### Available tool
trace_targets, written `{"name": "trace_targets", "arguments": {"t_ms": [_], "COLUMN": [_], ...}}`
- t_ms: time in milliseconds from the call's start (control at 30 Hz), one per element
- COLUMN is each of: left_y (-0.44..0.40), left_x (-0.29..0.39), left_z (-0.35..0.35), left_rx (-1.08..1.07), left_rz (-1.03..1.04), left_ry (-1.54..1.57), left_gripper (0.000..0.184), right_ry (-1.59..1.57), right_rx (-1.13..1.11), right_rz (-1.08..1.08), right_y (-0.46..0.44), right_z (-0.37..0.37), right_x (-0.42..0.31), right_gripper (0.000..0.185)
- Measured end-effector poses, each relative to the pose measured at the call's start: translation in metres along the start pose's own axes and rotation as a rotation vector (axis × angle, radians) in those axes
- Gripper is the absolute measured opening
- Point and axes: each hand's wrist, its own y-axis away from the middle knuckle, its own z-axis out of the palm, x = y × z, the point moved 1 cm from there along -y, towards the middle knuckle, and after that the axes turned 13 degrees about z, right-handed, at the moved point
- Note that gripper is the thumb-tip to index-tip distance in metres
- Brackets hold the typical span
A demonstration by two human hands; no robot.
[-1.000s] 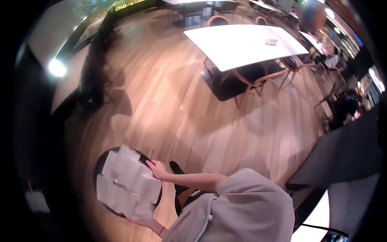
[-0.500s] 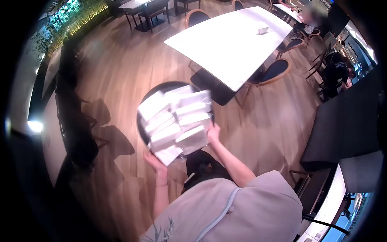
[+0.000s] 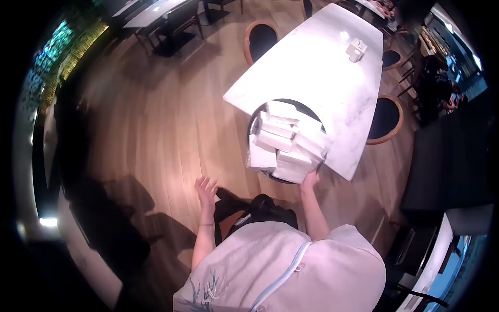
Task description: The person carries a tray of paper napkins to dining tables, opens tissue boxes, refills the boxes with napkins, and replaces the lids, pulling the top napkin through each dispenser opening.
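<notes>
A round black tray (image 3: 311,111) overlaps the near edge of the white marble table (image 3: 353,112); whether it rests there or is held just above, I cannot tell. Several white packs, apparently paper napkins (image 3: 275,138), are heaped on it, some in clear wrapping. My right hand (image 3: 310,180) grips the tray's near rim, its fingers partly hidden by the packs. Well to the left of the tray, over the floor, my left hand (image 3: 206,190) is open with fingers apart and touches nothing.
A small white napkin holder (image 3: 356,49) stands on the table's far part. Round-backed chairs (image 3: 385,120) flank the table. Another table (image 3: 156,13) is at the upper left, and a dark bulky block (image 3: 442,171) lies to the right. A person in dark clothes (image 3: 435,86) is at the far right.
The tray of packs has moved right and over the table's edge. My left hand has let go of the tray and opened, while my right hand stays on the rim.
</notes>
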Motion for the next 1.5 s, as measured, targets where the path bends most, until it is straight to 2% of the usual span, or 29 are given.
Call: {"name": "trace_targets", "arguments": {"t_ms": [67, 133, 167, 233, 300, 333, 367, 400, 500, 600, 633, 667, 700, 733, 767, 800, 833, 867, 900, 967, 1033, 1100, 1133, 1200, 1267, 1300, 1400, 1433, 1500], "left_y": [-0.089, -0.162, -0.217, -0.351, -0.471, -0.534, -0.602, -0.665, -0.828, -0.975, -1.023, -1.071, -1.118, -1.167, -1.217, -1.255, -1.292, -1.336, -1.379, -1.440, -1.504, -1.596, -1.652, -1.734, -1.807, -1.830, -1.879, -1.853, -1.780], "left_x": [0.006, -0.005, 0.005, 0.058, 0.118, 0.137, 0.155, 0.168, 0.228, 0.256, 0.256, 0.252, 0.252, 0.253, 0.254, 0.250, 0.250, 0.248, 0.250, 0.270, 0.285, 0.281, 0.275, 0.258, 0.256, 0.259, 0.236, 0.229, 0.202], "left_z": [-0.056, -0.118, -0.134, -0.118, -0.081, -0.054, -0.017, 0.026, 0.172, 0.303, 0.338, 0.361, 0.375, 0.392, 0.407, 0.424, 0.438, 0.450, 0.465, 0.518, 0.588, 0.659, 0.699, 0.783, 0.915, 0.987, 1.238, 1.340, 1.525], "left_rx": [0.012, 0.129, 0.167, 0.162, 0.124, 0.096, -0.031, -0.159, -0.395, -0.497, -0.540, -0.464, -0.374, -0.415, -0.454, -0.418, -0.382, -0.333, -0.285, -0.170, -0.162, -0.156, -0.236, -0.343, -0.481, -0.551, -1.171, -1.344, -1.551], "left_rz": [0.005, -0.030, -0.101, -0.154, -0.108, -0.109, -0.019, 0.069, 0.135, 0.194, 0.187, 0.117, 0.049, -0.019, -0.085, -0.031, 0.023, -0.036, -0.092, -0.187, -0.212, -0.234, -0.193, -0.154, -0.052, -0.002, 0.024, 0.024, 0.239], "left_ry": [-0.138, -0.265, -0.302, -0.346, -0.425, -0.438, -0.413, -0.382, -0.390, -0.302, -0.313, -0.276, -0.247, -0.325, -0.405, -0.378, -0.349, -0.419, -0.490, -0.512, -0.602, -0.703, -0.726, -0.761, -0.786, -0.795, -0.741, -0.740, -0.733], "left_gripper": [0.068, 0.063, 0.062, 0.060, 0.057, 0.057, 0.055, 0.053, 0.049, 0.043, 0.043, 0.041, 0.039, 0.040, 0.042, 0.044, 0.046, 0.047, 0.049, 0.051, 0.049, 0.048, 0.044, 0.041, 0.031, 0.027, 0.021, 0.021, 0.019], "right_ry": [-0.061, -0.012, -0.072, -0.221, -0.357, -0.260, -0.160, -0.179, -0.059, -0.204, -0.207, -0.240, -0.415, -0.590, -0.465, -0.338, -0.349, -0.365, -0.572, -0.697, -0.778, -0.792, -0.795, -0.817, -0.841, -0.867, -1.031, -1.026, -1.090], "right_rx": [0.060, 0.283, 0.384, 0.436, 0.483, 0.630, 0.775, 0.800, 1.112, 1.257, 1.337, 1.368, 1.334, 1.294, 1.350, 1.401, 1.414, 1.423, 1.283, 1.300, 1.348, 1.115, 1.138, 1.035, 0.904, 0.909, 0.818, 0.816, 0.805], "right_rz": [0.040, 0.018, -0.096, -0.109, -0.120, -0.132, -0.137, -0.140, -0.073, -0.060, 0.084, 0.090, 0.090, 0.085, 0.088, 0.094, 0.104, 0.096, 0.106, 0.036, 0.008, 0.074, 0.043, 0.107, 0.156, 0.173, 0.162, 0.139, 0.111], "right_y": [-0.002, -0.007, -0.004, -0.003, -0.011, -0.021, -0.037, -0.052, -0.101, -0.187, -0.209, -0.222, -0.233, -0.250, -0.292, -0.335, -0.359, -0.387, -0.399, -0.467, -0.516, -0.569, -0.598, -0.650, -0.696, -0.711, -0.811, -0.844, -0.907], "right_z": [0.068, 0.112, 0.158, 0.257, 0.337, 0.370, 0.403, 0.442, 0.557, 0.679, 0.719, 0.768, 0.816, 0.860, 0.885, 0.910, 0.949, 0.989, 1.044, 1.097, 1.170, 1.234, 1.270, 1.327, 1.372, 1.400, 1.459, 1.470, 1.458], "right_x": [0.027, 0.063, 0.071, 0.088, 0.110, 0.122, 0.130, 0.132, 0.144, 0.150, 0.150, 0.142, 0.137, 0.133, 0.135, 0.136, 0.137, 0.129, 0.104, 0.109, 0.086, 0.073, 0.062, 0.044, 0.018, -0.001, -0.054, -0.078, -0.126], "right_gripper": [0.033, 0.034, 0.032, 0.032, 0.033, 0.034, 0.036, 0.036, 0.045, 0.047, 0.048, 0.048, 0.049, 0.050, 0.048, 0.046, 0.043, 0.041, 0.037, 0.035, 0.035, 0.035, 0.037, 0.036, 0.031, 0.033, 0.033, 0.033, 0.029]}}
